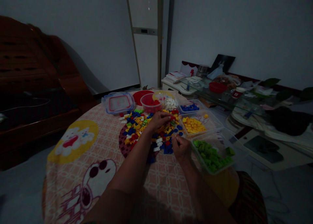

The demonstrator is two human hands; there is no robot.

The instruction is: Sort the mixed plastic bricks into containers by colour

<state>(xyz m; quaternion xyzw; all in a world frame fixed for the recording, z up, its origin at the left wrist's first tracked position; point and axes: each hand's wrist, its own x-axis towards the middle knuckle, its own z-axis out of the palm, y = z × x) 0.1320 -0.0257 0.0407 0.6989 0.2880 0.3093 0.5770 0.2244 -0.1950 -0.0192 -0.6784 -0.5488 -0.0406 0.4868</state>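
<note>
A heap of mixed toy bricks (139,123) in red, yellow, blue, green and white lies mid-table. My left hand (158,120) is over the heap's right part, its fingertips at a red brick (172,118). At the heap's right edge, my right hand (181,146) is closed, its fingers curled together; what it holds, if anything, is too small to name. Sorted bricks fill clear boxes: green bricks (211,155) nearest, yellow bricks (193,125) beyond, then blue bricks (190,107). White bricks (170,103) and a round tub (151,102) with red bricks stand behind the heap.
A patterned cloth (97,139) covers the round table. A clear lid (119,103) with a blue rim lies at the back left, near a red lid (143,96). A wooden bench (46,80) stands left; a cluttered glass-topped stand (207,92) is at the right.
</note>
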